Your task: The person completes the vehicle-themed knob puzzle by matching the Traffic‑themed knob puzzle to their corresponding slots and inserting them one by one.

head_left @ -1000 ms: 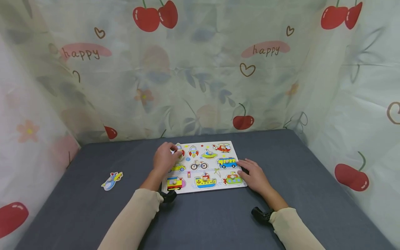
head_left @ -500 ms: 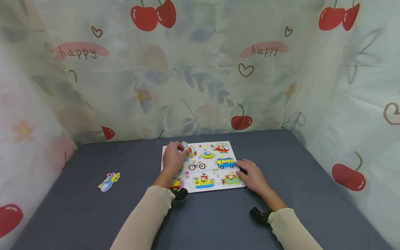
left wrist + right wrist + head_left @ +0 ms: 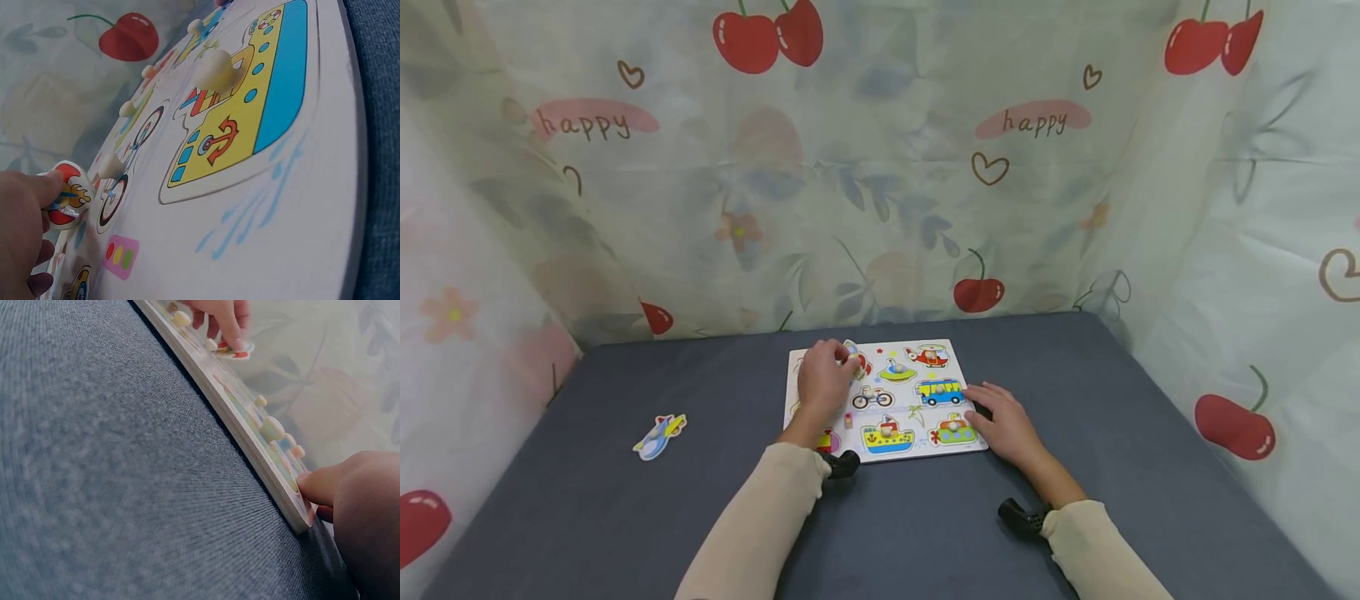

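Observation:
My left hand [image 3: 826,383] pinches a rocket puzzle piece [image 3: 75,195] with red fins and a flame print. It holds the piece over the upper left part of the white peg puzzle board [image 3: 852,443], and part of the piece is behind the fingers in the head view. My right hand [image 3: 1009,425] rests at the board's right edge, its thumb touching the top face next to the submarine piece [image 3: 953,430]. On the board lie a boat [image 3: 887,437], a bus [image 3: 940,391], a bicycle [image 3: 872,398], a flying saucer [image 3: 897,372] and a helicopter [image 3: 928,357], each with a round knob.
A loose airplane piece [image 3: 660,437] lies on the dark grey tablecloth [image 3: 587,500], left of the board. Patterned curtains [image 3: 865,208] with cherries enclose the table at the back and sides.
My left hand has moved right with the rocket piece, uncovering the board's left edge and covering the car and part of the train. My right hand has stayed at the board's edge.

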The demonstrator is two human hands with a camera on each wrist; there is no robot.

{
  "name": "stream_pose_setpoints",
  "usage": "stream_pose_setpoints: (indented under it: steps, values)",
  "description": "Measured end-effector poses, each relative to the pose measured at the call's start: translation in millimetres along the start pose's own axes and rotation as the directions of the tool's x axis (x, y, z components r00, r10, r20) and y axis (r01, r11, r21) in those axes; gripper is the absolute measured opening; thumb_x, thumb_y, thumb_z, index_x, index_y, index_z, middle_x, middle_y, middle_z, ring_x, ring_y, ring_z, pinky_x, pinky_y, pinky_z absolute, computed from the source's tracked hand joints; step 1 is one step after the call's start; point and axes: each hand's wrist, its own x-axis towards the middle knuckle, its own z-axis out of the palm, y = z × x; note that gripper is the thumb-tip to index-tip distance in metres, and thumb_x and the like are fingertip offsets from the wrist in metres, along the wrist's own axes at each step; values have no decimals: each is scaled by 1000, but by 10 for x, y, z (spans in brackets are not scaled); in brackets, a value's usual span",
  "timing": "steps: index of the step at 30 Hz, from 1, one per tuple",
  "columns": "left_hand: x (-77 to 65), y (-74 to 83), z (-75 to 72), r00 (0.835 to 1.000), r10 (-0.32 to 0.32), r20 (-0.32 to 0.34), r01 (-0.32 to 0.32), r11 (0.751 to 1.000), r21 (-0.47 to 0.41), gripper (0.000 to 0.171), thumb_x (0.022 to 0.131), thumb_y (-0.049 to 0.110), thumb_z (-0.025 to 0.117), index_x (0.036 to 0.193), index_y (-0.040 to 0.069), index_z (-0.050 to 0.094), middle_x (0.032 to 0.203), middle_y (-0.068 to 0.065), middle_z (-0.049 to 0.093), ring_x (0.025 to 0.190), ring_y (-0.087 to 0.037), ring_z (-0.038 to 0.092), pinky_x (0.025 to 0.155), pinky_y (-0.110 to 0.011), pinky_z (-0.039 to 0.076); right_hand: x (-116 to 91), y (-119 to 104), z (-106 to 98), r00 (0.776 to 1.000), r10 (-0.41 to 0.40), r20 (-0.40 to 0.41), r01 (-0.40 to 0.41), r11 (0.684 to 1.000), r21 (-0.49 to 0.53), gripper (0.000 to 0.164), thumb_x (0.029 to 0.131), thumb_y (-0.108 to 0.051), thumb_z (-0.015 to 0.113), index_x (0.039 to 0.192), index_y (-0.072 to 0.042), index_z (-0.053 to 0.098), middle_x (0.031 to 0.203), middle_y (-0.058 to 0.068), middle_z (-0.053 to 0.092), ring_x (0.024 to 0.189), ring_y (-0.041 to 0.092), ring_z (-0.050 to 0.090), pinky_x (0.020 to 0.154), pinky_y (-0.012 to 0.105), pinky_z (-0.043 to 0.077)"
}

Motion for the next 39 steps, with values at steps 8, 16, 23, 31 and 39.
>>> stream_pose_setpoints:
  steps: [8,16,23,31,39]
  values:
    - [-20,35,24,999,46,18,-47,998,39,11,91,25,68,93,16,61,87,-1,56,80,-21,51,72,-36,40,11,17,25,1000,4,-4,-4,1000,5,44,94,-20,64,135,-6,58,139,13,53,138,36,33,107,58,26]
    - [-13,45,23,995,84,55,-91,988,127,17,88,26,69,101,16,65,94,-4,58,94,-26,50,88,-44,36,16,1,2,1000,-2,-9,2,1000,14,43,94,-21,64,134,-5,58,139,13,53,138,36,34,107,58,26]
    - [-22,28,46,992,68,111,-90,975,205,30,87,33,71,114,20,69,119,-7,56,117,-30,41,101,-49,26,10,-9,-3,1000,7,-7,-7,1000,6,44,94,-20,64,135,-6,58,139,13,53,138,36,34,107,58,26]
    - [-45,33,35,989,54,137,-84,970,230,34,86,35,72,117,20,69,129,-10,53,124,-33,37,102,-50,25,6,-8,-3,1000,19,0,-19,1000,-2,45,94,-20,64,136,-6,57,140,13,53,138,36,33,107,58,26]
    - [-50,-16,-87,978,96,183,-133,970,202,40,87,32,71,125,20,66,125,-8,57,120,-33,42,98,-51,29,2,11,9,1000,26,5,-26,1000,8,45,94,-21,64,136,-7,57,140,13,53,138,35,32,107,59,25]
